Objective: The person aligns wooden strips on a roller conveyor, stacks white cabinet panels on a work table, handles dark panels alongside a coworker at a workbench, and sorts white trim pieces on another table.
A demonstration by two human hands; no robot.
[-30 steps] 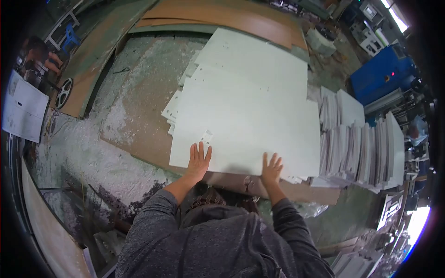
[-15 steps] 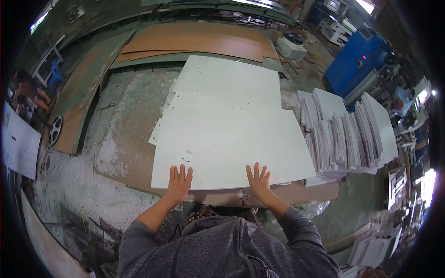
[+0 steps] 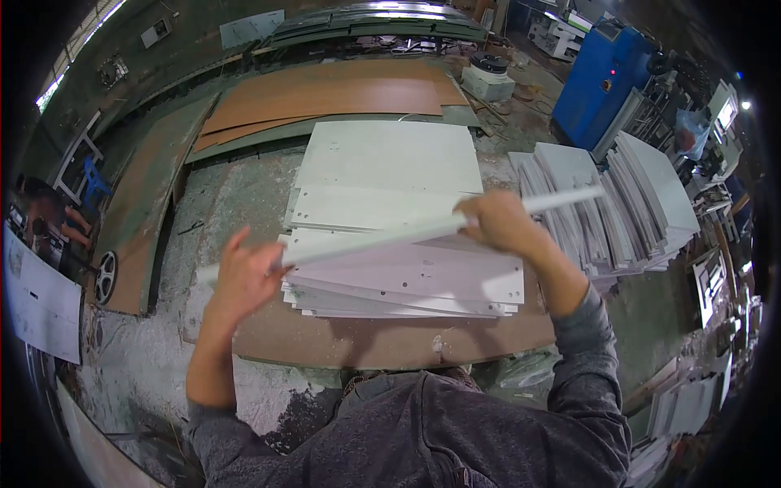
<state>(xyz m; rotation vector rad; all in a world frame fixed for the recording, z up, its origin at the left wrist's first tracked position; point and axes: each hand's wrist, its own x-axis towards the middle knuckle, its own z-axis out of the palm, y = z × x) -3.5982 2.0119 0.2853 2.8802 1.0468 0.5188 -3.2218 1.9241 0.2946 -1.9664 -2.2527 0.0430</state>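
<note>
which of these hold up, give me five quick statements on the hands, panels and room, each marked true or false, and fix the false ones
1. The left hand and the right hand are both at one white panel. True.
2. Dark spots show near the edges of some stacked panels. True.
3. The white panel lies flat on the stacked panels. False: it is held up above them, seen nearly edge-on.
4. The orange-brown sheets lie beyond the stacked panels, farther from the person. True.
5. The blue cabinet stands at the left of the view. False: the blue cabinet is at the upper right.
</note>
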